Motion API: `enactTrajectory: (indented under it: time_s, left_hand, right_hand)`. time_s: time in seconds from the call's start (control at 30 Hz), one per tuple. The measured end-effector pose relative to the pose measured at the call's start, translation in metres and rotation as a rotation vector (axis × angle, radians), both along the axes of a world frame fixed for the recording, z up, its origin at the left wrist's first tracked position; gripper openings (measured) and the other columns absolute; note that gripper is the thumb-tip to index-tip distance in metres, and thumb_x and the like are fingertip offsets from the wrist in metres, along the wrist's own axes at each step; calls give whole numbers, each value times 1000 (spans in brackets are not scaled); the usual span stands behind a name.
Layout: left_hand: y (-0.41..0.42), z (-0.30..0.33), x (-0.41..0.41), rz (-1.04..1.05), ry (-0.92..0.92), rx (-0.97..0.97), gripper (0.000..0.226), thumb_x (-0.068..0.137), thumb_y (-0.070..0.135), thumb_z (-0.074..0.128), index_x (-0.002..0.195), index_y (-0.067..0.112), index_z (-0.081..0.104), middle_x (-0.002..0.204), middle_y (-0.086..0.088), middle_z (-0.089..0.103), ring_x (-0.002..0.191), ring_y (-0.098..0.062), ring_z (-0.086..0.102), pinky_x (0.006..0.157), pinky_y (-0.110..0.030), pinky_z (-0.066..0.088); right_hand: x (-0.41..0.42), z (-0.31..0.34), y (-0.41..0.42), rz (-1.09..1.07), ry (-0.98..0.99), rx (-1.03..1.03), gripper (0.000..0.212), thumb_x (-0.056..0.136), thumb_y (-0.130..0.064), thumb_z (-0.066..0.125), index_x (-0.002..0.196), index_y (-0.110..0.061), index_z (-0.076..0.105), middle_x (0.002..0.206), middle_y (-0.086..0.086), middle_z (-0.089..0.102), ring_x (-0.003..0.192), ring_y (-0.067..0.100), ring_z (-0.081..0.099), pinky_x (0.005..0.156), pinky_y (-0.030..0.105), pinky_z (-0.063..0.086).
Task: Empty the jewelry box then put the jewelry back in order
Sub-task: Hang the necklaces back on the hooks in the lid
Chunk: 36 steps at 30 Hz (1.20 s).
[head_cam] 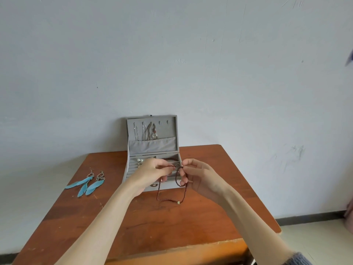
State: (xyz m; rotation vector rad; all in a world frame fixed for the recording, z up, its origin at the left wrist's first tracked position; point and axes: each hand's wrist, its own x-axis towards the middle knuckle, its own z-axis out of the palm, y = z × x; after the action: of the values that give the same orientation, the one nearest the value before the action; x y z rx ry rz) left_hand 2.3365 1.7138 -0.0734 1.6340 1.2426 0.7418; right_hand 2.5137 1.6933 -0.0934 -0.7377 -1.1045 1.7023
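Note:
A grey jewelry box stands open on the wooden table, its lid upright against the wall. Several necklaces hang from hooks inside the lid. Pearl earrings sit in the ring rows at the box's left. My left hand and my right hand both pinch a dark beaded necklace just above the box's front. Its loop hangs down to the table, with a pale green bead at the bottom. A pair of blue feather earrings lies on the table to the left.
The table stands against a pale wall; its front edge is worn. Bare tabletop lies in front of the box and to its right. Floor shows at both sides of the table.

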Motion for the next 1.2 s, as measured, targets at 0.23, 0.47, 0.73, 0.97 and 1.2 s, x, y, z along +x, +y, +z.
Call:
enactTrajectory:
  time_s: [0.23, 0.47, 0.73, 0.97, 1.2]
  left_hand:
    - [-4, 7, 4, -112, -34, -24, 11, 83, 20, 68, 91, 13, 72, 58, 7, 57, 61, -10, 49, 69, -27, 41]
    - [2, 0, 11, 122, 256, 177, 13, 84, 24, 59, 81, 11, 56, 66, -1, 55, 58, -17, 49, 53, -27, 38]
    - [17, -20, -6, 248, 9, -56, 10, 92, 17, 55, 90, 9, 60, 77, -4, 63, 65, -12, 57, 66, -25, 53]
    - [14, 9, -13, -37, -572, -194, 24, 85, -7, 53, 106, 4, 56, 77, -13, 66, 74, -25, 61, 75, -37, 49]
    - [33, 28, -10, -208, -87, -99, 32, 91, 29, 51, 112, 5, 57, 58, 6, 47, 53, -9, 42, 64, -20, 40]
  right_hand:
    - [2, 8, 4, -52, -4, 15, 18, 92, 8, 39, 92, -6, 50, 64, 7, 54, 55, 17, 45, 58, 26, 43]
    - [0, 16, 2, -62, 52, 52, 7, 91, -8, 49, 84, -8, 49, 58, 3, 46, 54, 17, 45, 64, 28, 46]
    - [0, 44, 0, -150, 194, 66, 17, 93, -16, 45, 80, -8, 53, 47, -2, 37, 45, 13, 37, 55, 25, 45]
    - [0, 46, 19, -58, -110, 85, 15, 96, -8, 43, 85, -7, 54, 54, 0, 40, 44, 10, 28, 43, 19, 27]
    - [-1, 64, 43, -48, -402, 178, 14, 96, -7, 45, 87, -9, 56, 55, -3, 29, 49, 11, 22, 44, 18, 23]
